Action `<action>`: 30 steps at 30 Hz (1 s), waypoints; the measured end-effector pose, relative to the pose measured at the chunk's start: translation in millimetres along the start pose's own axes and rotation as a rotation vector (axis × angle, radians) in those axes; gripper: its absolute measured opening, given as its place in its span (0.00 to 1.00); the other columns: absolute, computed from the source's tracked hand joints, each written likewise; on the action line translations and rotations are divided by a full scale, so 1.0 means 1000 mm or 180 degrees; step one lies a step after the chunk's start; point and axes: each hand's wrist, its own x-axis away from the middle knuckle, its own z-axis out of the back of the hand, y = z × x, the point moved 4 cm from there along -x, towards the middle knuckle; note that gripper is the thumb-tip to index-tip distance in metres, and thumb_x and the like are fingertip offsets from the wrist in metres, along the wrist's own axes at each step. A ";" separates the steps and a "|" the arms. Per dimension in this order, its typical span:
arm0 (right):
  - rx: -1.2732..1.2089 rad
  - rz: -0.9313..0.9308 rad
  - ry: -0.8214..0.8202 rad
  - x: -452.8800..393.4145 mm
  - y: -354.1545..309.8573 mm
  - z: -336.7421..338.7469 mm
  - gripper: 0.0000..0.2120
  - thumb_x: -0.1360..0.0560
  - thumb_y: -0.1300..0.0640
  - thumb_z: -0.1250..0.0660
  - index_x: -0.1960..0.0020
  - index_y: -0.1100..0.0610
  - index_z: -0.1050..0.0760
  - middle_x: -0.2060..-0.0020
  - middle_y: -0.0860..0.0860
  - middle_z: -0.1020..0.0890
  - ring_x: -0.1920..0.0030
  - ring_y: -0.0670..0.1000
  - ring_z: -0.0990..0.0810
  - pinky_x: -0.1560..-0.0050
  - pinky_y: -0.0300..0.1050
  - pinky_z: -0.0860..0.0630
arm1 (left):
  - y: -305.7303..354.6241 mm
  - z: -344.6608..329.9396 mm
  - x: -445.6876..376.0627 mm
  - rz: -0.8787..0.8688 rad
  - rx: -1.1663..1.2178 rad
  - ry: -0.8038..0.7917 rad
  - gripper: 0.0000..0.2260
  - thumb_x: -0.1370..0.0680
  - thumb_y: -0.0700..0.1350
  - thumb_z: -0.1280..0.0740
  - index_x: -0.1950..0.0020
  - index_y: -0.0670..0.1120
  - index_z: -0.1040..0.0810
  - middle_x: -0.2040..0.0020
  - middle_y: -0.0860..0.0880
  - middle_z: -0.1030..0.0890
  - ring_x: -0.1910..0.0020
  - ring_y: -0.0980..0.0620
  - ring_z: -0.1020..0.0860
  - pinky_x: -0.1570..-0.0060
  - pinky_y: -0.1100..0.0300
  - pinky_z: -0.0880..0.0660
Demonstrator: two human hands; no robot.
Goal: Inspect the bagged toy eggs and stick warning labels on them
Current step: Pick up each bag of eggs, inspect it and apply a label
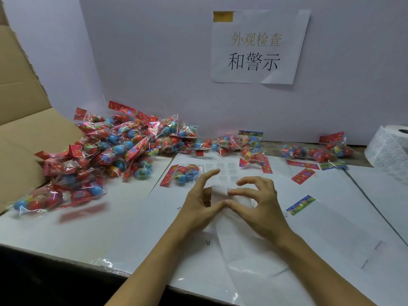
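Both hands meet over the label sheet (223, 173) on the bench (88, 228): the left hand (198, 206) and right hand (258, 204) pinch its strip, apparently peeling a warning label. One bagged egg pack (183, 173) lies just beyond the fingers, the main pile (114, 146) farther left. Next, I judge, the freed label must be carried to that pack and pressed flat.

both bare forearms reach in from the bottom edge and converge toward the middle. the left hand (199, 200) has its index finger stretched up and forward and its thumb angled inward. the right hand (257, 200) arches with fingers curled downward, index and middle extended to the left. the two thumb tips touch between the hands. whether either grip pinches anything cannot be told.
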 end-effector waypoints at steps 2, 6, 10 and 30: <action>0.0040 0.0025 0.0097 -0.001 0.000 0.002 0.08 0.31 0.50 0.20 0.52 0.47 0.13 0.46 0.45 0.20 0.38 0.50 0.30 0.35 0.56 0.32 | -0.001 -0.001 0.000 0.0026 -0.0033 -0.0053 0.32 0.23 0.42 0.25 0.25 0.61 0.36 0.47 0.38 0.17 0.49 0.34 0.18 0.48 0.36 0.20; 0.0108 0.0148 0.0134 -0.001 0.000 0.004 0.06 0.31 0.53 0.20 0.55 0.49 0.13 0.48 0.44 0.19 0.38 0.50 0.30 0.37 0.58 0.32 | -0.001 -0.004 0.002 0.0056 -0.0135 -0.0116 0.33 0.23 0.42 0.25 0.25 0.63 0.36 0.52 0.39 0.17 0.53 0.29 0.23 0.53 0.40 0.20; 0.0028 0.0182 0.0103 -0.001 -0.001 0.003 0.04 0.30 0.57 0.20 0.56 0.51 0.12 0.51 0.42 0.18 0.40 0.50 0.29 0.39 0.60 0.30 | 0.000 -0.004 0.002 0.0100 -0.0146 -0.0114 0.33 0.22 0.42 0.25 0.23 0.60 0.36 0.53 0.34 0.17 0.52 0.30 0.22 0.53 0.41 0.21; 0.0136 0.0548 0.0339 0.001 -0.003 0.004 0.04 0.31 0.62 0.21 0.61 0.58 0.15 0.57 0.49 0.18 0.48 0.45 0.27 0.46 0.29 0.31 | -0.001 -0.004 0.001 0.0125 0.0237 -0.0118 0.37 0.27 0.49 0.24 0.24 0.63 0.39 0.50 0.35 0.15 0.54 0.34 0.17 0.49 0.39 0.18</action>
